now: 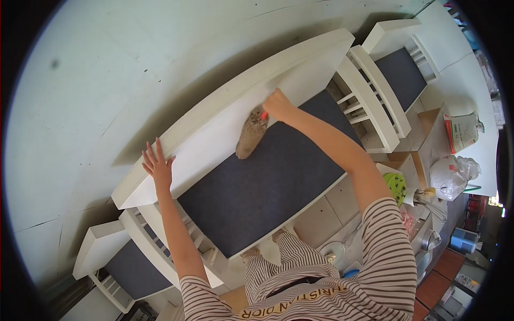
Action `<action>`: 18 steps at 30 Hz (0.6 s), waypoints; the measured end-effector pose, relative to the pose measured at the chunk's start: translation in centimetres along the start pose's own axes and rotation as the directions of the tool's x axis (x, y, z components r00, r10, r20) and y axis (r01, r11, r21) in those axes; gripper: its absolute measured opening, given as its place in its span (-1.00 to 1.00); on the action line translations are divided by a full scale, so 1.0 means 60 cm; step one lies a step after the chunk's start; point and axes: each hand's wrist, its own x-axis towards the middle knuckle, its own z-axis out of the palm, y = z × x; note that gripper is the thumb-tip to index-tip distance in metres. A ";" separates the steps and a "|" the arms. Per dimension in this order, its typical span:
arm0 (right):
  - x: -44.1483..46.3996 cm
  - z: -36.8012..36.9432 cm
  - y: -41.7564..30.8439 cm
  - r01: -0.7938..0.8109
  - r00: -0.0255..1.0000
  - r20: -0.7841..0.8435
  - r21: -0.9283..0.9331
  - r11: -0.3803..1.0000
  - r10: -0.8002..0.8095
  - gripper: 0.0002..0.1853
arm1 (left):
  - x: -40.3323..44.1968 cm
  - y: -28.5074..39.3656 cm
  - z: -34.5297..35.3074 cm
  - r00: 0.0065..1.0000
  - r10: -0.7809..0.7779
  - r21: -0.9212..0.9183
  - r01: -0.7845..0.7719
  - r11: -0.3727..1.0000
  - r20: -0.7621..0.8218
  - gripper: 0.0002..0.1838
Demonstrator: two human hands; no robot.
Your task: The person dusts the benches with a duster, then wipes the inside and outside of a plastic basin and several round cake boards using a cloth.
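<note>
My right hand (278, 105) is closed around the red handle of a brown, fuzzy-looking duster (251, 136). The duster slants down against the white backrest (225, 117) of a bench, its lower end close to the dark grey seat (262, 187). Its exact make is hard to tell. My left hand (159, 167), fingers spread, rests at the top edge of the backrest toward its left end and holds nothing.
Matching white seats with dark pads stand left (136, 270) and right (401, 77) of the bench. A pale wall (107, 80) rises behind. At the right are a printed bag (461, 132), a white plastic bag (450, 176), a green patterned item (395, 187) and a whisk (435, 211).
</note>
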 end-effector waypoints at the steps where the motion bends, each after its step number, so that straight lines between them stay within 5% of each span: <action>1: 0.004 0.030 0.024 -0.064 0.998 -0.029 -0.007 0.998 0.064 -0.92 | 0.000 0.004 -0.004 1.000 -0.013 0.001 0.013 1.000 0.012 -0.19; 3: 0.007 0.043 0.036 -0.131 0.990 -0.059 0.001 0.991 0.131 -0.92 | 0.001 0.004 -0.004 1.000 -0.011 0.014 0.010 1.000 0.017 -0.19; 8: -0.086 0.070 0.244 -0.144 0.927 0.189 -0.618 0.773 0.324 -0.90 | 0.000 0.005 -0.002 1.000 -0.014 0.005 0.014 1.000 0.023 -0.19; 11: -0.096 0.084 0.260 -0.073 0.866 0.242 -0.804 0.591 0.437 -0.89 | 0.003 0.007 -0.001 0.998 -0.027 0.004 0.027 1.000 0.048 -0.18; 13: -0.112 0.144 0.227 -0.101 0.981 0.039 -0.733 0.673 0.189 -0.90 | 0.003 0.004 0.007 0.998 -0.049 0.047 0.048 0.998 0.040 -0.19; 18: -0.073 0.044 -0.081 0.286 0.958 0.201 -0.669 0.686 -0.203 -0.87 | -0.002 -0.005 0.022 0.999 -0.023 0.085 0.021 0.996 0.027 -0.20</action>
